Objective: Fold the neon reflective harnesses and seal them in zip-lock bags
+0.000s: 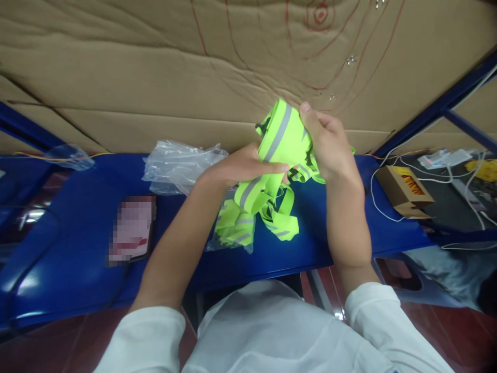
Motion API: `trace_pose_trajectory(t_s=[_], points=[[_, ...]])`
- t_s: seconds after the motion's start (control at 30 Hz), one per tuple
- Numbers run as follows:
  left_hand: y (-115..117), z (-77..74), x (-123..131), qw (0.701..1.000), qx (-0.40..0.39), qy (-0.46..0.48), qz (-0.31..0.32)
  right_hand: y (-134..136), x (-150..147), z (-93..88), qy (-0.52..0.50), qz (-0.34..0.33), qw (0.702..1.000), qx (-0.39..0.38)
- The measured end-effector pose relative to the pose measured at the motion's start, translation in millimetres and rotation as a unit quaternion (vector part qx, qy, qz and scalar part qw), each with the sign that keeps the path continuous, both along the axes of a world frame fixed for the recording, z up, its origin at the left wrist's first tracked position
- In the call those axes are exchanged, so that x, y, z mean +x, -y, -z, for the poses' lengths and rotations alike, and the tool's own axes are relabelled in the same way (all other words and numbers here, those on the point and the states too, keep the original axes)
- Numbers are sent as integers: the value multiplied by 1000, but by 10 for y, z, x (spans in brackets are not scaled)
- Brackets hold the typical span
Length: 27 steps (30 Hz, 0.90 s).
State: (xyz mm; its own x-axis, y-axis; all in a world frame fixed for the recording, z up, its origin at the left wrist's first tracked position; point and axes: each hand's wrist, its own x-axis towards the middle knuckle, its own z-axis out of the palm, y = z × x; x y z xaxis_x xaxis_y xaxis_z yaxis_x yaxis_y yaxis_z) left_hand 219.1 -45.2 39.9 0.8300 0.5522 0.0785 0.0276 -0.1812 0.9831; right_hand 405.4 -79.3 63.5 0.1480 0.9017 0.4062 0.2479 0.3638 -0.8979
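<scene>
Both of my hands hold a neon yellow-green reflective strap point(278, 135) with a silver-grey stripe, raised above the blue table. My left hand point(248, 165) grips the folded band from the left, its thumb lying across the front. On the upper right, my right hand point(324, 135) pinches the band's edge between thumb and fingers; part of its grip is hidden. Loose loops of the same strap point(282, 220) hang down towards the tabletop. Below my left hand lies a clear bag with folded yellow-green straps point(235, 223). A small black part shows at the strap's upper left edge.
Crumpled clear plastic bags point(180, 163) lie left of my hands on the blue table point(77, 207). A blurred-out phone-like item point(132, 228) is nearer me. At right stand an open cardboard box point(406, 191) and white cables. A cardboard wall point(135, 77) with red lines rises behind.
</scene>
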Motion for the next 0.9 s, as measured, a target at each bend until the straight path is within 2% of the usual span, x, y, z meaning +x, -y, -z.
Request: trace_pose_trajectory(t_s=[0.07,0.13,0.2,0.33,0.4,0.47,0.53,0.7,0.77,0.9], points=[[10,-28,-9,999,39,-1,-6,-7,30,6,22,-21,1000,6],[12,-49,-19,997,72,2,5,7,43,-4,75,-2,996,41],[9,-63,-35,996,89,13,-6,53,37,-33,144,-2,988,46],[15,-93,-72,995,89,20,-35,196,-10,-108,287,-103,951,44],[37,-116,-75,995,97,21,-30,257,-45,-133,309,-129,941,50],[70,-141,-59,994,94,39,-31,297,-81,-149,284,-131,949,32],[102,-157,-33,996,59,61,-32,313,-104,-163,253,-102,962,22],[114,-116,5,999,-30,17,14,285,-93,-213,179,44,975,125],[101,-79,7,999,-48,16,19,284,-92,-240,120,84,980,132],[97,-14,10,998,-44,24,29,290,-92,-273,58,100,987,109]])
